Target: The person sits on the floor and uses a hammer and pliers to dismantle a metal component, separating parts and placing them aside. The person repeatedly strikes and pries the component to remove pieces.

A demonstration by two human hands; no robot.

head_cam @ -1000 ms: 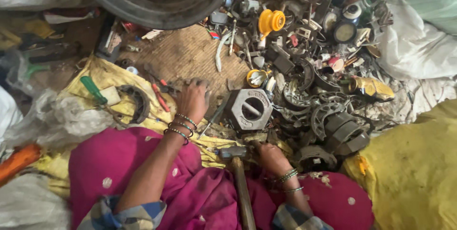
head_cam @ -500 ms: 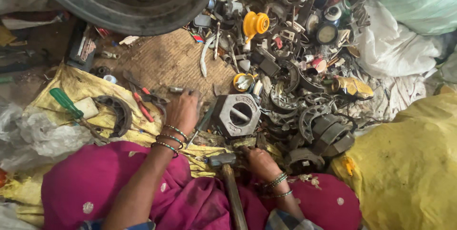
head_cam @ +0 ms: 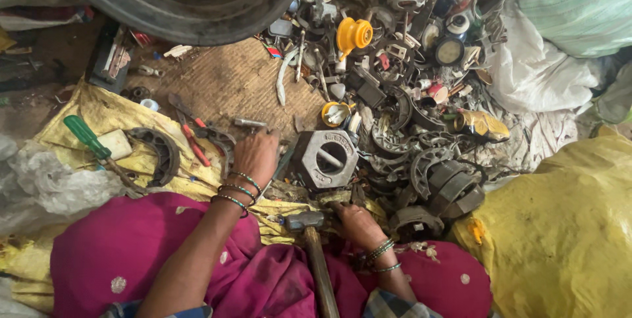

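From the head view, my left hand (head_cam: 255, 153) lay flat, its grip open, beside the grey hexagonal metal casting (head_cam: 324, 159), apparently unbroken on the floor. My right hand (head_cam: 357, 224) rested beside the wooden-handled steel hammer (head_cam: 312, 244); its grip I couldn't tell.

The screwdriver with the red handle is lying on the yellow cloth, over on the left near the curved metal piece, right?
Not quite. The screwdriver has a green handle, not a red one, as the head view shows. The rest holds: it lies on the yellow cloth at the left, near the curved metal piece.
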